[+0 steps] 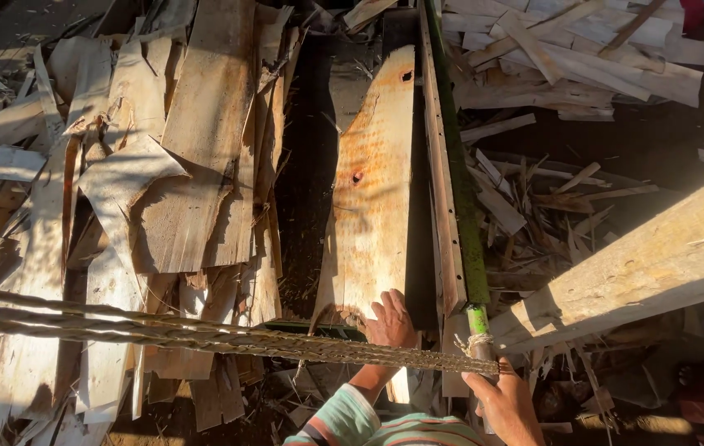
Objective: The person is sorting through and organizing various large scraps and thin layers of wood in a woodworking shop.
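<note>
My left hand [391, 320] lies flat on the near end of a thin orange-stained wood veneer sheet [372, 190] that runs away from me along a dark trough. My right hand [507, 405] grips the lower end of a long green lever [461, 177] with a pale tip, right beside the sheet. A twisted fibre rope [203, 334] is tied to the lever just above my right hand and stretches off to the left, crossing over my left forearm.
A heap of torn veneer sheets [162, 157] fills the left side. Scrap strips and offcuts [550, 206] litter the ground at right, with stacked pale slats [583, 49] beyond. A thick wooden beam [641, 264] slants across the right. A narrow wooden rail [443, 190] flanks the lever.
</note>
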